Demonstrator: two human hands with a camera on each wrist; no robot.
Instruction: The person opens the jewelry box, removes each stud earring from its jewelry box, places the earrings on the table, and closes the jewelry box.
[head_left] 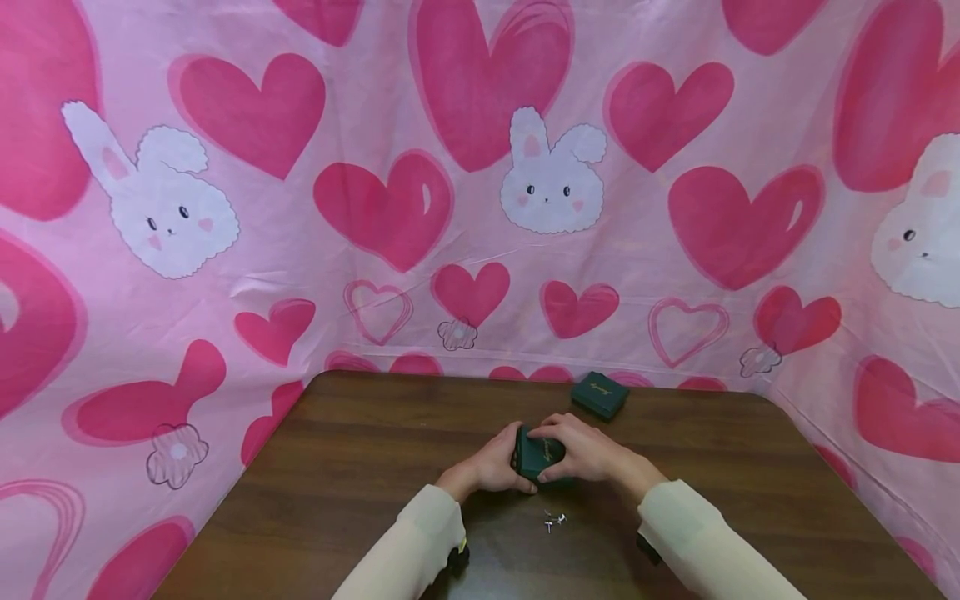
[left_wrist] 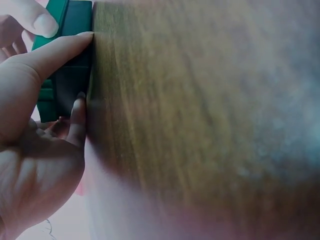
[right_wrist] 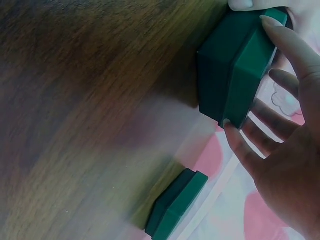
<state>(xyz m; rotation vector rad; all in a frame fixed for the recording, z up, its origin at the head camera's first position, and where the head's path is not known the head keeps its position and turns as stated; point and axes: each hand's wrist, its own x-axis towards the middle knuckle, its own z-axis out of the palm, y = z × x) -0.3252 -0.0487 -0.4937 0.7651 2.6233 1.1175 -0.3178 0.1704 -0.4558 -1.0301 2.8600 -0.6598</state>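
Note:
A small dark green box (head_left: 534, 460) with gold lettering on its lid lies on the brown table between both hands. My left hand (head_left: 493, 465) holds its left side, the thumb along the near side. From the right, my right hand (head_left: 588, 448) grips the lid, thumb near and fingers at the far edge. In the right wrist view, the box (right_wrist: 220, 65) has a lighter green lid over a darker base, with fingertips on the lid's edges. Whatever is inside the box is hidden. Nearer the body lie a few tiny silvery pieces (head_left: 561, 519), perhaps earrings.
A second green box (head_left: 600, 395) with gold lettering sits near the table's back edge, beyond the right hand. Around the wooden table (head_left: 360, 475) hangs a pink cloth (head_left: 465, 242) printed with hearts and rabbits.

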